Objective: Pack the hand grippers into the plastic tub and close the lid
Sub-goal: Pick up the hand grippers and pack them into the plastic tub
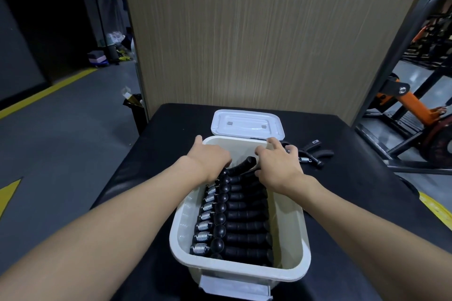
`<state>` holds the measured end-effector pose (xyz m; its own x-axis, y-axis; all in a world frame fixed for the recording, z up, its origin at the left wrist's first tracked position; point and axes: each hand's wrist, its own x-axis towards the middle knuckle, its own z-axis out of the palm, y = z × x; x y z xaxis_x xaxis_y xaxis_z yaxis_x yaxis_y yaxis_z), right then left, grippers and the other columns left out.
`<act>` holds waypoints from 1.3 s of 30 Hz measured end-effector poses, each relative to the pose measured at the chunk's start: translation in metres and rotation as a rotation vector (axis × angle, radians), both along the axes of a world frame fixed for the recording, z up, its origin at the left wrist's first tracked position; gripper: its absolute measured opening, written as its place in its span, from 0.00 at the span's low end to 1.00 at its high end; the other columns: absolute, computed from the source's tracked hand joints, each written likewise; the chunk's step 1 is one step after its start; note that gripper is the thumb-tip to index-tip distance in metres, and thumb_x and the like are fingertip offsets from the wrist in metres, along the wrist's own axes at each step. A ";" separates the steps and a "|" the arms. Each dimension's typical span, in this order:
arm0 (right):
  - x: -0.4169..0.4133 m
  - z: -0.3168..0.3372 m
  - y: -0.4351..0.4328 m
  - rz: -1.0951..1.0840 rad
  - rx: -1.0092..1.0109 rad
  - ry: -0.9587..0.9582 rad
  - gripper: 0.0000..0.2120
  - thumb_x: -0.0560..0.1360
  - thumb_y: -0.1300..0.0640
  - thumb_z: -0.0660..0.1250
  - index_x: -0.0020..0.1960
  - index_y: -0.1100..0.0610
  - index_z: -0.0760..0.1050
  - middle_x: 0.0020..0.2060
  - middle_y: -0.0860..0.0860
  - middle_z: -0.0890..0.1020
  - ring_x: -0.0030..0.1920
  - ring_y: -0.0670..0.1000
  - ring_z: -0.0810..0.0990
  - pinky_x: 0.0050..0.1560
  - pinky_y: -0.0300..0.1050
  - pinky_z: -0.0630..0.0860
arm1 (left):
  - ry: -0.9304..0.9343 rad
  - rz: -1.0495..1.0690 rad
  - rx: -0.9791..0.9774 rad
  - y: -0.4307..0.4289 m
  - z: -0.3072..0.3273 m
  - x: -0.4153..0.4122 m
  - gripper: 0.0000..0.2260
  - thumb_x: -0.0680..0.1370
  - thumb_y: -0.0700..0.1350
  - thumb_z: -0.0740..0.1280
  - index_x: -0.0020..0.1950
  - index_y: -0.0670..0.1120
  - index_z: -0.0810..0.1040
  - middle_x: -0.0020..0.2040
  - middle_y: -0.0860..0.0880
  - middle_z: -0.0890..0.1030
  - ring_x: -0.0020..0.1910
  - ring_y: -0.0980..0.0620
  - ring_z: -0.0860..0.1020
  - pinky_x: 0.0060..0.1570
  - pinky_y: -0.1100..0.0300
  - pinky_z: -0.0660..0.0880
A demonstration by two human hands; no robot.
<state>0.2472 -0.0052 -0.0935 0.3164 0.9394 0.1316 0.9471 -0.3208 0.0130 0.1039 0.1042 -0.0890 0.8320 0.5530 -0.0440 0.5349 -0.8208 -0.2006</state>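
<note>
Most of the hand grippers [242, 225] already lie packed in the plastic tub [297, 234], which stands open on the black worktop [151, 154] right in front of you; they sit side by side in one row, steel springs to the left and black handles running to the right. At the far end of that row one raised gripper [245, 164] sticks up above the others, and both your hands meet over it. Your left hand [210, 157] reaches down beside it with its fingers bent out of sight, so I cannot tell whether they grasp it. Your right hand [277, 164] has its fingers spread and released, the forefinger lying on the far rim. Behind the tub its white lid [247, 124] stands tipped back. Two loose grippers [314, 153] lie on the worktop just beyond your right hand, before a wood-grain panel [244, 44].
</note>
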 end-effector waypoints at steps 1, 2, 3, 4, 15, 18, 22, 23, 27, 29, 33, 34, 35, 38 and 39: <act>0.000 0.000 0.000 -0.001 0.000 0.000 0.17 0.72 0.59 0.65 0.61 0.56 0.71 0.59 0.56 0.75 0.73 0.51 0.55 0.68 0.57 0.55 | -0.025 -0.018 0.019 0.001 -0.002 -0.002 0.14 0.72 0.31 0.60 0.47 0.49 0.78 0.39 0.51 0.79 0.38 0.47 0.73 0.64 0.44 0.59; -0.001 0.001 0.000 -0.002 -0.003 0.002 0.16 0.72 0.60 0.64 0.59 0.57 0.71 0.58 0.56 0.75 0.73 0.51 0.55 0.68 0.57 0.55 | -0.048 -0.035 0.024 0.003 -0.004 -0.004 0.14 0.71 0.31 0.60 0.42 0.49 0.76 0.36 0.51 0.78 0.37 0.46 0.71 0.61 0.48 0.62; -0.001 0.001 -0.001 -0.003 -0.006 0.004 0.14 0.72 0.60 0.64 0.57 0.57 0.71 0.57 0.56 0.75 0.73 0.52 0.56 0.68 0.57 0.56 | -0.079 -0.045 0.015 0.005 -0.006 -0.007 0.13 0.71 0.31 0.59 0.40 0.49 0.75 0.35 0.50 0.77 0.37 0.45 0.70 0.58 0.50 0.63; -0.002 0.002 -0.001 -0.005 -0.007 0.005 0.12 0.72 0.60 0.64 0.55 0.57 0.70 0.57 0.56 0.76 0.72 0.52 0.56 0.68 0.57 0.56 | -0.123 -0.047 -0.007 0.008 -0.008 -0.008 0.12 0.71 0.32 0.59 0.40 0.48 0.74 0.36 0.49 0.78 0.39 0.43 0.71 0.55 0.52 0.64; -0.002 0.001 0.000 -0.027 -0.028 0.036 0.14 0.71 0.62 0.63 0.56 0.57 0.68 0.57 0.57 0.77 0.75 0.53 0.54 0.66 0.57 0.59 | -0.285 -0.066 -0.096 0.009 -0.013 -0.012 0.08 0.76 0.33 0.59 0.44 0.45 0.71 0.44 0.50 0.72 0.44 0.48 0.75 0.76 0.45 0.50; -0.004 0.002 0.001 -0.029 -0.043 0.035 0.13 0.72 0.60 0.62 0.55 0.57 0.68 0.59 0.57 0.77 0.76 0.53 0.52 0.66 0.58 0.59 | -0.227 -0.123 -0.023 0.010 -0.015 -0.012 0.08 0.77 0.34 0.60 0.49 0.46 0.74 0.46 0.51 0.72 0.47 0.49 0.76 0.76 0.45 0.49; -0.001 0.004 0.001 -0.027 -0.036 0.071 0.08 0.80 0.54 0.55 0.49 0.55 0.71 0.55 0.55 0.79 0.76 0.53 0.52 0.65 0.58 0.59 | -0.218 -0.164 0.017 0.011 -0.012 -0.012 0.11 0.77 0.34 0.61 0.52 0.47 0.78 0.49 0.50 0.73 0.50 0.49 0.76 0.76 0.52 0.51; 0.000 0.004 0.001 -0.031 -0.035 0.095 0.09 0.81 0.55 0.53 0.45 0.54 0.70 0.54 0.54 0.79 0.76 0.53 0.53 0.64 0.58 0.59 | -0.210 -0.169 0.021 0.010 -0.011 -0.011 0.12 0.77 0.34 0.60 0.53 0.47 0.79 0.49 0.50 0.74 0.50 0.49 0.76 0.76 0.54 0.51; 0.001 0.007 0.006 -0.081 -0.034 0.178 0.14 0.81 0.57 0.53 0.36 0.52 0.66 0.50 0.51 0.80 0.75 0.50 0.55 0.62 0.57 0.59 | -0.205 -0.175 0.022 0.009 -0.010 -0.011 0.15 0.77 0.33 0.60 0.54 0.49 0.80 0.47 0.51 0.72 0.49 0.49 0.76 0.76 0.55 0.50; 0.000 0.009 0.008 -0.119 -0.039 0.205 0.14 0.80 0.57 0.54 0.36 0.52 0.68 0.46 0.47 0.79 0.73 0.48 0.58 0.61 0.56 0.59 | -0.192 -0.166 0.024 0.010 -0.012 -0.011 0.16 0.77 0.33 0.60 0.56 0.49 0.79 0.49 0.52 0.72 0.49 0.50 0.77 0.77 0.53 0.48; -0.003 0.015 0.009 -0.177 -0.061 0.211 0.16 0.79 0.56 0.55 0.33 0.54 0.68 0.39 0.45 0.71 0.67 0.47 0.63 0.66 0.59 0.57 | -0.172 -0.170 0.030 0.006 -0.008 -0.011 0.19 0.74 0.32 0.61 0.58 0.52 0.79 0.48 0.53 0.70 0.52 0.51 0.76 0.77 0.52 0.49; -0.004 0.016 0.010 -0.195 -0.061 0.225 0.16 0.80 0.55 0.54 0.34 0.54 0.68 0.39 0.45 0.69 0.68 0.47 0.63 0.68 0.62 0.55 | -0.167 -0.179 0.040 0.005 -0.007 -0.012 0.18 0.75 0.33 0.62 0.57 0.53 0.79 0.47 0.53 0.69 0.52 0.50 0.74 0.77 0.52 0.49; -0.004 0.017 0.010 -0.213 -0.059 0.243 0.15 0.81 0.54 0.54 0.36 0.54 0.68 0.39 0.45 0.68 0.68 0.48 0.63 0.69 0.64 0.54 | -0.159 -0.186 0.057 0.004 -0.007 -0.012 0.18 0.75 0.35 0.62 0.57 0.54 0.79 0.46 0.53 0.68 0.53 0.50 0.73 0.76 0.53 0.50; -0.003 0.018 0.010 -0.232 -0.059 0.292 0.07 0.80 0.55 0.54 0.44 0.53 0.67 0.44 0.48 0.70 0.67 0.51 0.64 0.68 0.67 0.53 | -0.184 -0.193 0.088 0.004 -0.009 -0.014 0.17 0.75 0.37 0.62 0.59 0.54 0.79 0.47 0.53 0.68 0.53 0.49 0.70 0.73 0.55 0.55; -0.002 0.017 0.010 -0.230 -0.061 0.309 0.07 0.80 0.56 0.53 0.43 0.53 0.66 0.46 0.48 0.71 0.66 0.51 0.64 0.68 0.67 0.53 | -0.199 -0.191 0.092 0.004 -0.011 -0.014 0.16 0.76 0.38 0.62 0.59 0.53 0.78 0.48 0.52 0.69 0.54 0.50 0.70 0.72 0.55 0.56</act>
<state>0.2447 0.0049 -0.0760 0.5361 0.8423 -0.0563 0.8126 -0.5330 -0.2358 0.0900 0.1085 -0.0999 0.9085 0.3800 0.1738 0.4091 -0.8936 -0.1848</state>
